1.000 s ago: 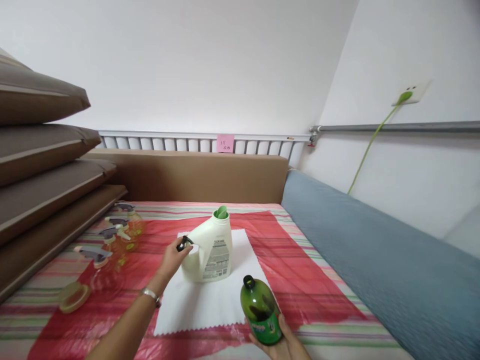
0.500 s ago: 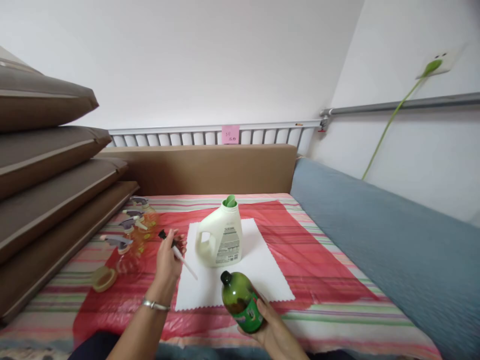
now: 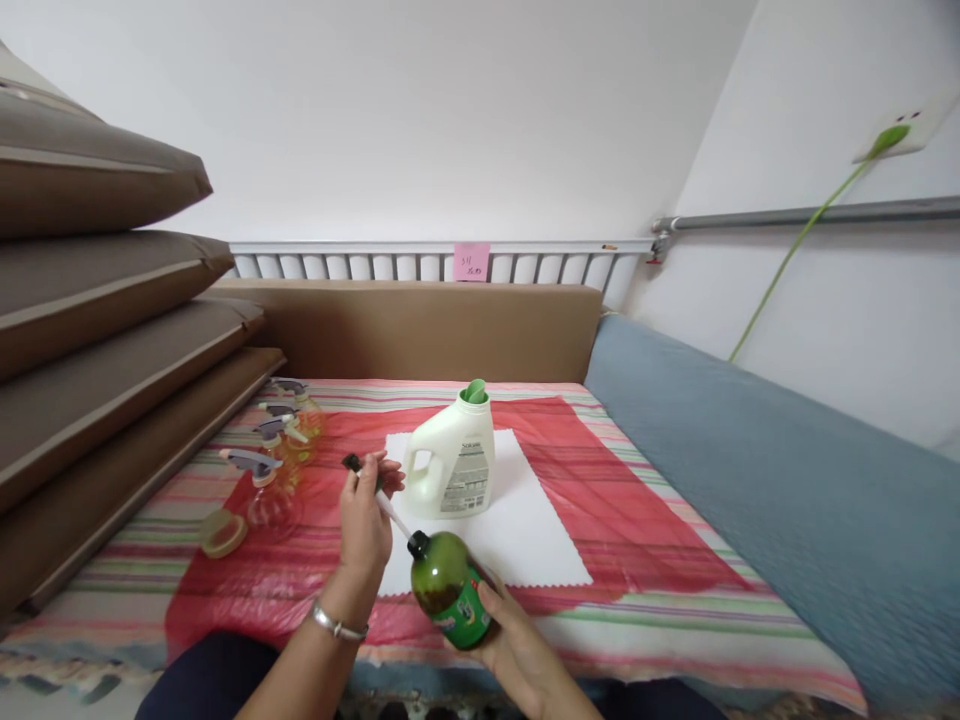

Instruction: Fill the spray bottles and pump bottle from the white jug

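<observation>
My left hand [image 3: 369, 515] is closed on a dropper [image 3: 392, 511] with a black top and a thin whitish tube. The tube's end is at the black mouth of a dark green bottle [image 3: 448, 588]; whether it has entered the neck I cannot tell. My right hand [image 3: 510, 640] grips that bottle round its lower part, tilting it with the mouth toward the left hand. Just beyond both hands, a cream detergent jug [image 3: 454, 455] stands upright on a white scalloped-edge sheet [image 3: 529, 520], its green spout uncapped.
Several clear spray bottles [image 3: 274, 500] stand on the left, beside a round yellowish lid [image 3: 223, 533]. Under everything lie a red plastic sheet [image 3: 600, 480] and a striped cloth [image 3: 720, 640]. Brown cushions [image 3: 112, 360] are stacked at left; a blue padded side [image 3: 750, 460] runs along the right.
The dropper's tube has come to the bottle's mouth. My right hand has moved the bottle left and slightly up, toward my left hand. The view has shifted a little.
</observation>
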The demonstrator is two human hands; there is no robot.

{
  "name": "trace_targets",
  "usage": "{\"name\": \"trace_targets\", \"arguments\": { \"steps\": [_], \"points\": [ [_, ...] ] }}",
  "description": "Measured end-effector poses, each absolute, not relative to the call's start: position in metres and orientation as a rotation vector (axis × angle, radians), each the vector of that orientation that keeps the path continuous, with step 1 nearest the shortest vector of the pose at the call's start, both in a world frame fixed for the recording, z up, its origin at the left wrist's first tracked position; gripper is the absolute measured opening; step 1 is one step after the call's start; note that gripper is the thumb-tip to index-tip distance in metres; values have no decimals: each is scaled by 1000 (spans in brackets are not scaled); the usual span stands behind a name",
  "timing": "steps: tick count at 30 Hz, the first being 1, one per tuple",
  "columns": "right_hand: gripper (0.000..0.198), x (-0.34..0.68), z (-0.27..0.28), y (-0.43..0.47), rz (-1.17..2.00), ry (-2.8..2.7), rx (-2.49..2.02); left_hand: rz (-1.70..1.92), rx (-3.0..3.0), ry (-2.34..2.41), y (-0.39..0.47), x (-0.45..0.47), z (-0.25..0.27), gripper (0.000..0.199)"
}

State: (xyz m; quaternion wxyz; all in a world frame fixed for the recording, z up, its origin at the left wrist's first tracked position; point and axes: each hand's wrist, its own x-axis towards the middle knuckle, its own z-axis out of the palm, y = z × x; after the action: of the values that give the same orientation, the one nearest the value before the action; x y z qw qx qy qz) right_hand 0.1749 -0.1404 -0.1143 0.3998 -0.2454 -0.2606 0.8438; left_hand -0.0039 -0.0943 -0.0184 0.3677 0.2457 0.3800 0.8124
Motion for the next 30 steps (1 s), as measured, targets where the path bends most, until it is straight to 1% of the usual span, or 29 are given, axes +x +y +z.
{"name": "trace_targets", "arguments": {
  "steps": [3,6,9,13,15,18,23,27,30],
  "points": [
    [54,166,-111,-142,2148,-587,-538,1965,749,1090,-105,5,-32,34],
    [49,160,-111,-143,2158,-531,-498,1739,892,1195,-119,12,-45,35],
    [46,158,-115,-144,2151,-509,-515,1583,971,1187,-130,12,-56,36],
    [54,155,-121,-145,2156,-464,-515,1486,1105,1113,-140,5,-66,44],
    [55,152,-125,-146,2168,-443,-479,1466,1139,1088,-143,2,-70,42],
    [49,147,-132,-147,2207,-427,-466,1514,1117,1135,-146,-1,-73,38],
    [55,139,-139,-144,2285,-417,-580,1626,1071,1258,-129,-9,-79,38],
    [46,135,-138,-133,2263,-333,-525,1607,1114,1289,-108,-4,-82,35],
    [44,136,-135,-127,2254,-265,-478,1550,1194,1288,-105,4,-80,36]
  ]
}}
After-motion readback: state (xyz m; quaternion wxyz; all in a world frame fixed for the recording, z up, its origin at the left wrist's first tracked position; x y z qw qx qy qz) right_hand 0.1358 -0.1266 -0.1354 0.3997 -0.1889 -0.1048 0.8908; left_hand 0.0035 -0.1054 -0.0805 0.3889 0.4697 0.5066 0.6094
